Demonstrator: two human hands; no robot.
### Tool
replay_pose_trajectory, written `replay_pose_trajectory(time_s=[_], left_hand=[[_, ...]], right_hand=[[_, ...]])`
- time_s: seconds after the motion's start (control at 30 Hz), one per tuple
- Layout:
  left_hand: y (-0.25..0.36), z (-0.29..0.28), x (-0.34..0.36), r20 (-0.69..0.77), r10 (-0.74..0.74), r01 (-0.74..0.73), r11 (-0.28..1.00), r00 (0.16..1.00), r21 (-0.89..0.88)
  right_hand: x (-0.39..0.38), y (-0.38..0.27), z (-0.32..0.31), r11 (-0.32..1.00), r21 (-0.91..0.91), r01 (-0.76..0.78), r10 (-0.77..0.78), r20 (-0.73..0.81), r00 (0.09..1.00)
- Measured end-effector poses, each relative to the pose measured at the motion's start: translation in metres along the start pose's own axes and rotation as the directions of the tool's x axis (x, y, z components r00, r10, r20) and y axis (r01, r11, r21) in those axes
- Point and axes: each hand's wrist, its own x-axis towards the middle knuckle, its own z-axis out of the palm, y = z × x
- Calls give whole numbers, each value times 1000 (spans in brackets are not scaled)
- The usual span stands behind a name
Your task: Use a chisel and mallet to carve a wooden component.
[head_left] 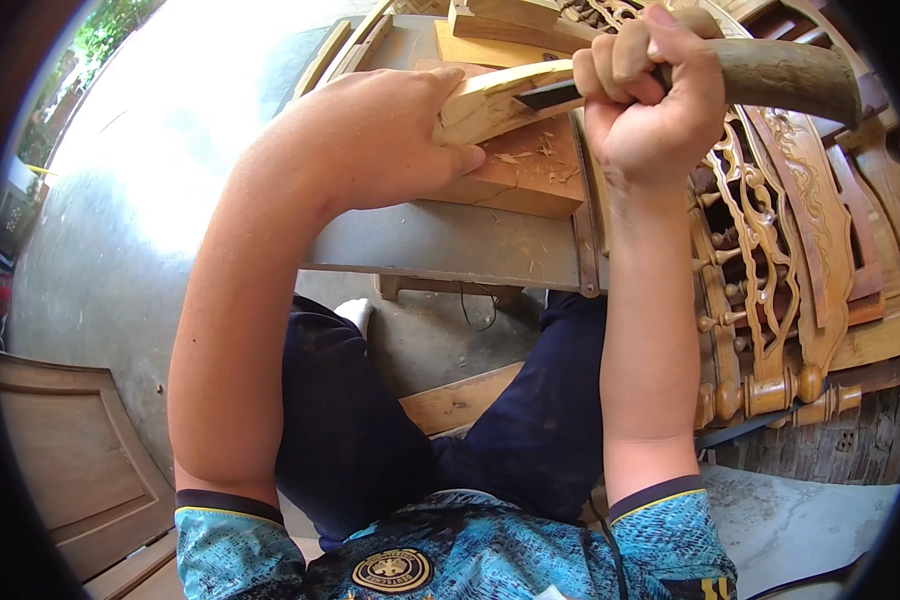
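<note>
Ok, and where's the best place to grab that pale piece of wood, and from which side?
Probably take the pale piece of wood by its left end, coming from the left and gripping across its width, as the left hand does. It is long, and the dark blade below the right hand's fist lies against its right part, so that end looks riskier.

bunch of carved wood furniture pcs (pixel 822 235) on the R, panelled wood door (pixel 78 445) lower L, green foliage (pixel 110 25) up top L
</note>
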Motion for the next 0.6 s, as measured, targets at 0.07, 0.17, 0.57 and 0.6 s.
replay_pose_trajectory(time_s=[0.07,0.17,0.57,0.6], left_hand=[[1,-1,-1,0,17,-17,1000,1000,11],[2,-4,-1,-2,48,-48,998,999,39],[7,-3,2,45,-8,3,995,999,96],[8,-2,1,18,-8,6,995,1000,96]], right_hand=[[-2,2,7,992,-115,47,-45,12,999],[10,2,-3,990,-115,-78,60,-148,987],[21,31,-74,849,485,-209,395,-318,862],[21,33,-77,819,529,-221,438,-329,837]])
